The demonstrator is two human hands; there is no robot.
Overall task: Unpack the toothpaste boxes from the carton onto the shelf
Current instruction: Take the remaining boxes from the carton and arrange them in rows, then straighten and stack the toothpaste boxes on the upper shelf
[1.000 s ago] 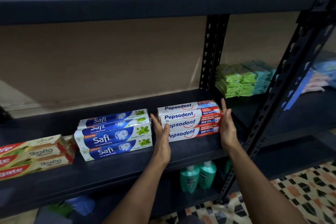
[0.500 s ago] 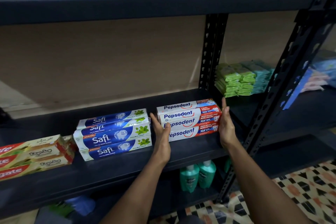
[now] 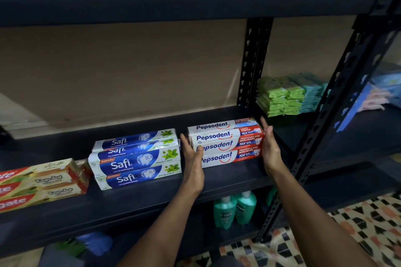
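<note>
Pepsodent boxes, four showing in a neat stack, lie lengthwise on the dark shelf, near its right end and just left of the perforated upright. The left hand stands against the stack's left end. Its fingers are straight and together along the end flaps, and the thumb is laid over the front face of a lower box. The right hand is held flat at the right end, fingers straight. I cannot tell whether the palm presses the cardboard or stands just off it. Neither hand is curled round anything.

The stack rests on the shelf and is bracketed from both ends, which reads to me as squaring-up rather than carrying. The next move probably calls for letting go without dragging the top box askew, then reaching to the carton for more. Bare shelf in front of the stack could take them.

Just to the left, with the left hand in the gap between, sits a stack of Safi boxes. Further left are Colgate boxes, cut off by the frame edge. The carton is nowhere in view, so how many boxes remain cannot be judged. Any rows behind the Pepsodent stack's front are hidden. Green packets in the next bay and teal bottles on the level below are blurred, their labels unreadable.
</note>
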